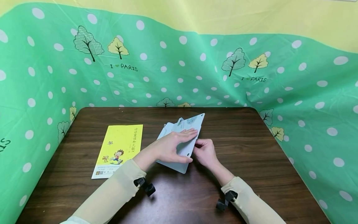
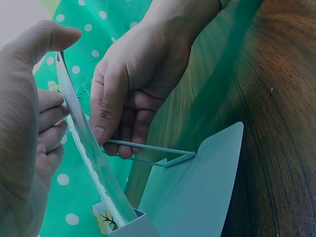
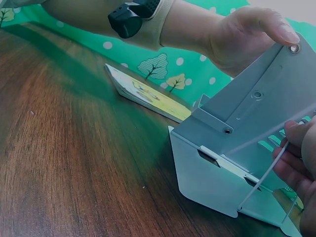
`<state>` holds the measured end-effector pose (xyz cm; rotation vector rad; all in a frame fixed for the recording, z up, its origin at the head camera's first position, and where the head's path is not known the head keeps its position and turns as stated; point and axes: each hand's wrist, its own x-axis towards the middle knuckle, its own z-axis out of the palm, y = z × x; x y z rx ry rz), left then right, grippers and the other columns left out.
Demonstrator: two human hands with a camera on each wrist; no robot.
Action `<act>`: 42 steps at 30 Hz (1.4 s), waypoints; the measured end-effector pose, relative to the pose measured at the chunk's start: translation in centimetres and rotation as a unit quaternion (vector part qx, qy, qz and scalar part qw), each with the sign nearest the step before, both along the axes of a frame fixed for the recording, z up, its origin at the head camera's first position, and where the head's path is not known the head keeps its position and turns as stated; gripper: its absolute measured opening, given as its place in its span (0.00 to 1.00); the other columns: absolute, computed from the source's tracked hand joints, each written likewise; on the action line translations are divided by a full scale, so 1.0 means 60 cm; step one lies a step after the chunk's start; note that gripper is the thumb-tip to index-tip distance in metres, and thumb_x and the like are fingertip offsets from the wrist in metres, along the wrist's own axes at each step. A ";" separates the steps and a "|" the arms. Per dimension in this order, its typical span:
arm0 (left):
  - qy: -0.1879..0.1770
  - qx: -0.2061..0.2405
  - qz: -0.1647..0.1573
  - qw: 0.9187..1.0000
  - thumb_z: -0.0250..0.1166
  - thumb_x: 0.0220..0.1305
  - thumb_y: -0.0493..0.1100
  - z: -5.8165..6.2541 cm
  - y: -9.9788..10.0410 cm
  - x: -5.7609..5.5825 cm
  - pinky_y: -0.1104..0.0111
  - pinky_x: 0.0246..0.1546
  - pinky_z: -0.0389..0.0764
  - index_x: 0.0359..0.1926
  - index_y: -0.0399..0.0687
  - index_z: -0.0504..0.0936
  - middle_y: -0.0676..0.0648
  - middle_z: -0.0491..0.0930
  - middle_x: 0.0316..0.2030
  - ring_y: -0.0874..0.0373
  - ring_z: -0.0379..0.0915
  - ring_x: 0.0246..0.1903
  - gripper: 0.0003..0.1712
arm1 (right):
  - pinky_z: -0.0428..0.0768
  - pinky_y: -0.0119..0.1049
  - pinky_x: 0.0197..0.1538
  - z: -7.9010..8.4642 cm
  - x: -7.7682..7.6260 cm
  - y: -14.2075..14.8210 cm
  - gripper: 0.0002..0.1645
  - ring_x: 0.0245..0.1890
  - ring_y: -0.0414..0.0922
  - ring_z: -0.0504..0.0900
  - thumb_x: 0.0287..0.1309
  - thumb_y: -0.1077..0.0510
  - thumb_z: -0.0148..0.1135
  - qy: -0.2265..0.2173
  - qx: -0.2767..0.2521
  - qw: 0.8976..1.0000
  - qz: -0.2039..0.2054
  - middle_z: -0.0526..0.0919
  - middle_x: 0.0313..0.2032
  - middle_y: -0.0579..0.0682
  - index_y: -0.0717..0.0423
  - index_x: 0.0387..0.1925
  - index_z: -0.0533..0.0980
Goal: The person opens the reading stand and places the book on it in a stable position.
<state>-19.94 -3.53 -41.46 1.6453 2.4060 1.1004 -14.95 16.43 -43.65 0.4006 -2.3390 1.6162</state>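
I see the right hand (image 1: 206,152) pinching a thin grey wire strut (image 3: 262,178) behind a pale-blue sheet-metal folding bookstand (image 1: 193,137); the left hand (image 1: 169,146) lies straight-fingered against its front, mid-table. Rightward of the yellow paperback (image 1: 120,140) titled 读读童谣和儿歌, dark wood-grain tabletop (image 1: 243,130) shows. Polka-dotted green cloth (image 1: 167,62) printed "PARIS" surrounds.

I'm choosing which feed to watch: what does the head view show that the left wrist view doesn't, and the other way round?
Only the head view shows the yellow book, lying on the table.

Only the left wrist view shows the wire support behind the stand's raised panel, pinched by the right grip.

Both show the stand, the left grip, the right grip, the table and the dotted curtain.
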 end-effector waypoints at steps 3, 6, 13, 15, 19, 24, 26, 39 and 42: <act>0.005 -0.001 0.001 1.000 0.76 0.62 0.57 -0.001 0.001 -0.001 0.65 0.77 0.56 0.79 0.39 0.65 0.44 0.63 0.78 0.56 0.54 0.79 0.52 | 0.80 0.24 0.37 -0.001 0.001 0.002 0.11 0.31 0.30 0.81 0.50 0.82 0.64 0.002 -0.004 1.000 0.002 0.89 0.32 0.65 0.74 0.35 0.88; 0.008 -0.003 0.003 1.000 0.76 0.62 0.58 -0.001 0.002 -0.001 0.64 0.77 0.56 0.79 0.39 0.65 0.44 0.63 0.78 0.56 0.54 0.79 0.52 | 0.81 0.26 0.37 -0.002 0.002 0.004 0.11 0.31 0.32 0.81 0.52 0.82 0.65 -0.002 -0.013 1.000 0.001 0.89 0.33 0.65 0.74 0.35 0.88; 0.005 -0.009 0.006 1.000 0.76 0.62 0.58 0.001 0.002 0.001 0.65 0.77 0.55 0.80 0.42 0.65 0.45 0.63 0.78 0.57 0.53 0.79 0.52 | 0.81 0.24 0.39 -0.005 0.001 0.007 0.09 0.33 0.29 0.82 0.54 0.81 0.66 -0.006 -0.024 1.000 -0.001 0.89 0.33 0.66 0.75 0.35 0.87; 0.004 -0.010 0.006 1.000 0.76 0.63 0.58 0.001 0.003 0.001 0.65 0.77 0.55 0.80 0.42 0.65 0.45 0.63 0.78 0.57 0.53 0.79 0.52 | 0.81 0.24 0.39 -0.005 0.001 0.007 0.08 0.33 0.30 0.82 0.54 0.81 0.66 -0.002 -0.024 1.000 -0.002 0.89 0.33 0.66 0.75 0.34 0.87; 0.004 -0.010 0.006 1.000 0.76 0.63 0.58 0.000 0.004 0.001 0.65 0.77 0.55 0.80 0.42 0.65 0.46 0.63 0.78 0.57 0.53 0.79 0.52 | 0.81 0.24 0.38 -0.005 0.004 0.010 0.09 0.32 0.30 0.82 0.53 0.81 0.65 0.001 -0.026 1.000 -0.003 0.89 0.32 0.66 0.75 0.34 0.87; -0.003 -0.011 0.000 1.000 0.77 0.63 0.56 -0.001 0.008 0.004 0.65 0.77 0.54 0.79 0.40 0.66 0.45 0.63 0.78 0.56 0.52 0.79 0.52 | 0.81 0.25 0.38 -0.003 0.007 0.014 0.09 0.32 0.33 0.82 0.52 0.82 0.65 -0.001 -0.027 1.000 -0.007 0.88 0.32 0.66 0.75 0.34 0.87; -0.006 -0.017 -0.002 1.000 0.77 0.63 0.56 -0.001 0.009 0.005 0.65 0.78 0.53 0.79 0.40 0.65 0.45 0.63 0.79 0.56 0.52 0.79 0.52 | 0.80 0.26 0.37 -0.002 0.008 0.016 0.09 0.31 0.36 0.82 0.52 0.82 0.65 -0.002 -0.026 1.000 -0.007 0.88 0.31 0.66 0.76 0.33 0.87; -0.001 -0.041 0.006 0.999 0.76 0.63 0.58 -0.003 0.013 0.009 0.65 0.78 0.53 0.79 0.41 0.66 0.47 0.62 0.79 0.53 0.52 0.79 0.51 | 0.80 0.23 0.38 -0.002 0.010 0.018 0.10 0.31 0.31 0.82 0.52 0.82 0.63 -0.008 -0.035 0.999 -0.006 0.88 0.32 0.68 0.77 0.35 0.87; -0.003 -0.047 0.007 0.999 0.76 0.63 0.58 -0.002 0.013 0.010 0.65 0.78 0.53 0.79 0.42 0.66 0.47 0.62 0.79 0.53 0.52 0.79 0.51 | 0.81 0.23 0.38 -0.006 0.009 0.019 0.10 0.32 0.30 0.83 0.52 0.83 0.64 -0.003 -0.042 0.999 -0.004 0.88 0.32 0.68 0.77 0.34 0.86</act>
